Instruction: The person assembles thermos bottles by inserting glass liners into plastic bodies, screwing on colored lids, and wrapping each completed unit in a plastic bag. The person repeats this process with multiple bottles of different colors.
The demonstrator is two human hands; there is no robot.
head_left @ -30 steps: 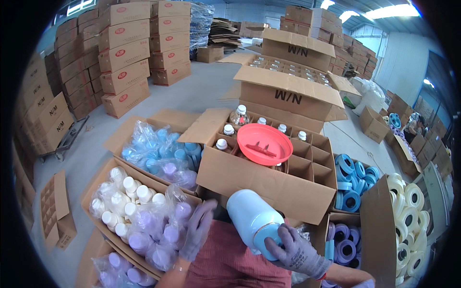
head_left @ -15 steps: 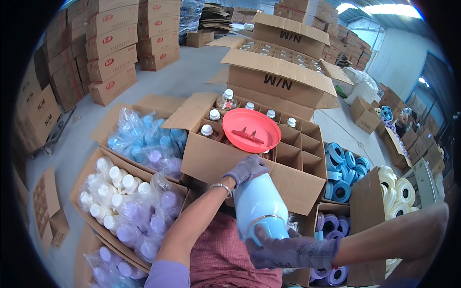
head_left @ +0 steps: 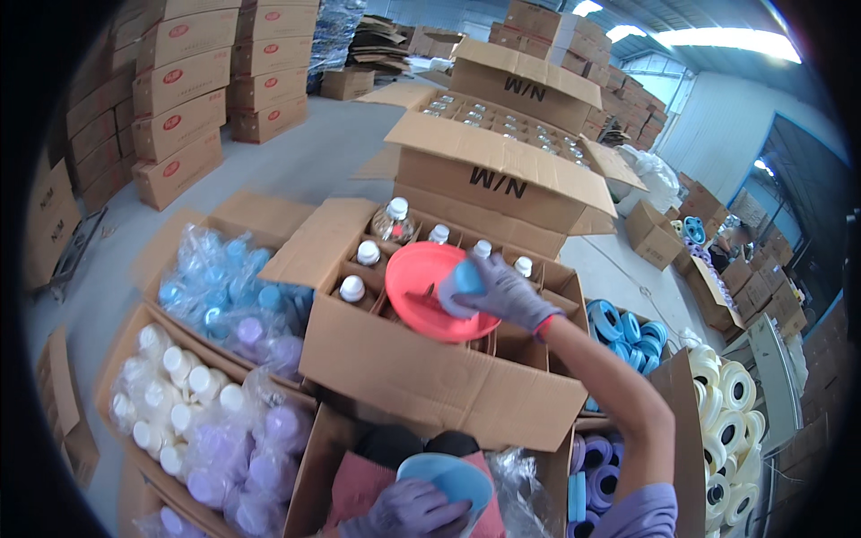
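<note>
In the head view, the gloved right hand curls its fingers around a light-blue cap over a red round tray, its arm reaching forward from the lower right. The gloved left hand, partly open, wraps a light-blue open-mouthed jar low at the lap. The tray lies across a divided carton with white-capped bottles; its raised flap stands between the hands.
</note>
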